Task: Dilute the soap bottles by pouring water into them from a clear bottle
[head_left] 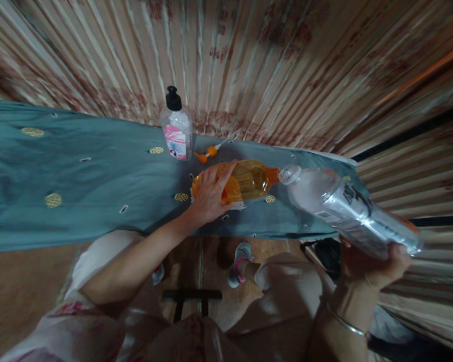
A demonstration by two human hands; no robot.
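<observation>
My left hand [213, 193] is wrapped round an orange see-through bottle [252, 178], which is tipped over with its open neck pointing right. A large clear plastic bottle [324, 196] with a silver label is gripped near its base by my right hand [377, 261]. Its uncapped mouth meets or nearly meets the neck of the orange bottle; I cannot tell if they touch. Behind the orange bottle lies an orange pump top [210, 152] with its thin tube. What is inside the clear bottle is hard to make out.
A clear pump bottle [176, 133] with a black top and pink label stands at the back. Blue-green patterned cloth [98, 176] covers the narrow table. Pleated curtains [219, 65] hang along the back and right. A dark bag [326, 256] lies below the table's front right.
</observation>
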